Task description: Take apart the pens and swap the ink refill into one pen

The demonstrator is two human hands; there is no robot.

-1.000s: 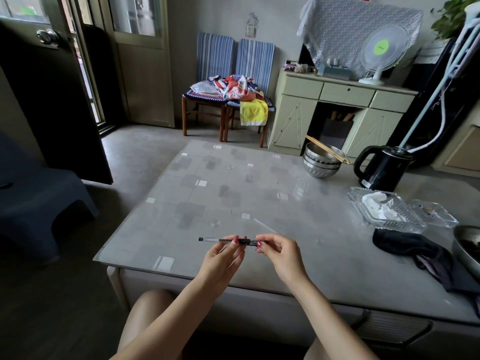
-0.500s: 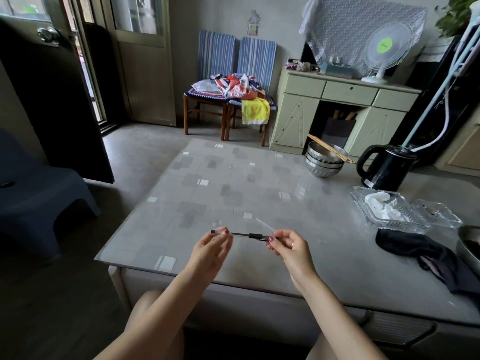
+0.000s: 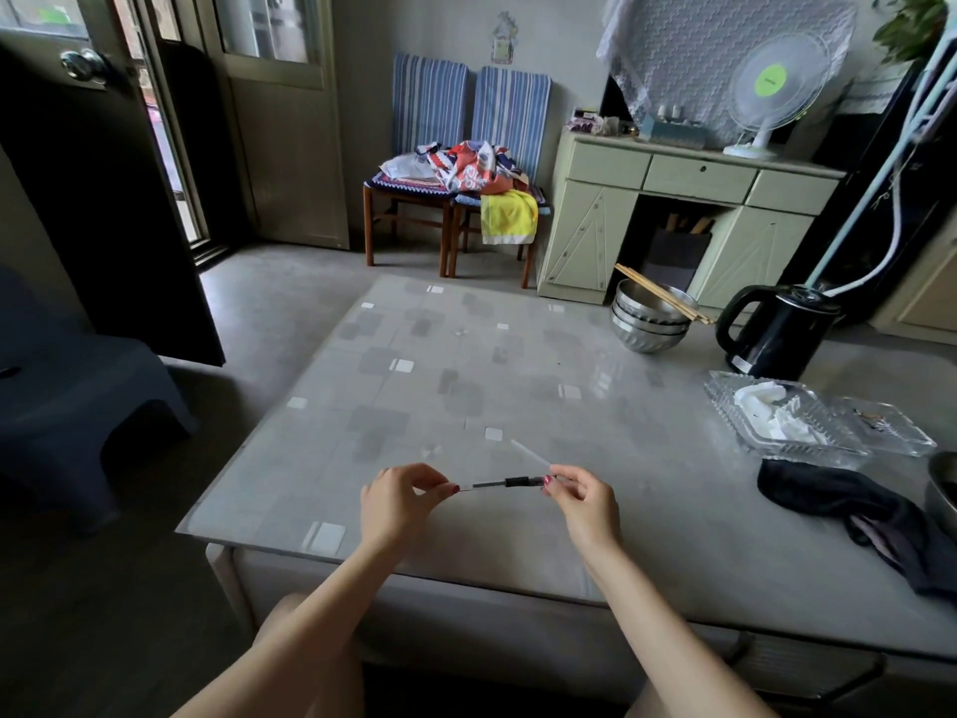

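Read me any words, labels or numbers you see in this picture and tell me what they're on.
None can be read.
Fan: green centre label, too blurred.
Red cloth on the chair: white lettering, too blurred.
Pen in both hands: no print visible.

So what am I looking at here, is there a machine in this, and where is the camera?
No machine: these are a person's two bare hands, filmed by one wide-angle camera worn on the head, looking forward and down. That is why the arms reach in from the bottom edge. The left hand and right hand pinch the two ends of a thin pen with a dark grip, held level just above the table. A pale, thin stick, perhaps another pen part, lies on the table just behind. Further right stand stacked metal bowls with chopsticks across them, a black kettle, a clear plastic tray holding crumpled tissue, and a dark cloth.
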